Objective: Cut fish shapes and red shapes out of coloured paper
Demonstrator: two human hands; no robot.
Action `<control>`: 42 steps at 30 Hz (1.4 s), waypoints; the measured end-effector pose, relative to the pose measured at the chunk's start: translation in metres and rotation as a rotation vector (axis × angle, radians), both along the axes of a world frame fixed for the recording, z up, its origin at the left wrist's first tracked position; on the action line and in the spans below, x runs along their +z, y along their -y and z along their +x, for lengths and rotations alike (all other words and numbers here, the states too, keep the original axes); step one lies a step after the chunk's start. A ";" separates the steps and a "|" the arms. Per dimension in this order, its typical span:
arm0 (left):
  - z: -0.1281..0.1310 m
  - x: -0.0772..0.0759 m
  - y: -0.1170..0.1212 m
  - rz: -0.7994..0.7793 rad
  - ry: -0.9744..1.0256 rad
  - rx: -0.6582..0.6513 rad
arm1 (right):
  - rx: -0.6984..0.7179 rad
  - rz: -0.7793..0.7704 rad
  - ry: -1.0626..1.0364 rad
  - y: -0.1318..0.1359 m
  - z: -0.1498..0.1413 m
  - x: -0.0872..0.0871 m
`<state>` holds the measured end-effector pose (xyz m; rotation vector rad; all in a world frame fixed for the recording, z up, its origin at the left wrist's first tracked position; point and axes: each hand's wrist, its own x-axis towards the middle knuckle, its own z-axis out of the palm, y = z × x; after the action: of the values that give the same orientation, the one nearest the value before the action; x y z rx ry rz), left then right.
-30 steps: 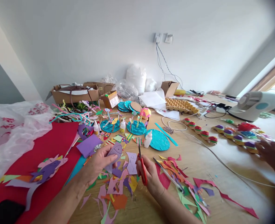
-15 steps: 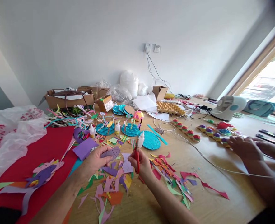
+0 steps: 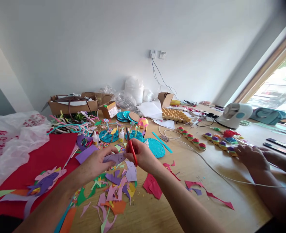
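My left hand pinches a purple fish-shaped foam cutout above the wooden table. My right hand is closed round red-handled scissors, whose blades point up and away; its fingers also touch the right end of the purple cutout. Loose coloured foam scraps lie on the table just below both hands.
Red foam sheet with cut fish shapes at left, plastic bag beyond. Teal discs, glue bottles, pipe cleaners, cardboard boxes behind. Another person's hand rests by a row of pompom cups; fan, white cable.
My right hand has moved left and up with the scissors until it meets the purple cutout in my left hand. The view swung right, bringing the other person's arm in.
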<state>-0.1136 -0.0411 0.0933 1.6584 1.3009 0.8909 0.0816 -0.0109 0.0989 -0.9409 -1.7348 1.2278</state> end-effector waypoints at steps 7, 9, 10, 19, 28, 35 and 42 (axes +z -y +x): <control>-0.016 0.000 0.004 0.213 0.670 0.266 | -0.201 -0.072 -0.358 -0.006 0.000 0.007; -0.010 -0.006 0.003 0.209 0.678 0.195 | -0.234 -0.076 -0.423 -0.004 -0.003 0.008; -0.005 -0.009 0.002 0.174 0.616 0.135 | -0.233 -0.084 -0.440 -0.003 -0.006 0.008; 0.031 -0.011 -0.007 0.120 0.263 0.398 | -0.101 -0.137 -0.417 -0.001 -0.029 0.010; 0.030 -0.020 -0.009 0.069 0.351 0.580 | -0.066 -0.151 -0.521 0.007 -0.037 0.002; 0.020 -0.009 -0.002 0.143 0.237 0.398 | -0.051 -0.155 -0.506 0.006 -0.035 0.003; 0.019 -0.009 -0.005 0.147 0.254 0.420 | -0.087 -0.122 -0.363 0.016 -0.036 0.001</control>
<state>-0.0942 -0.0359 0.0845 1.3417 1.4543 1.4276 0.0452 -0.0268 0.1001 -0.7958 -1.3342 1.3641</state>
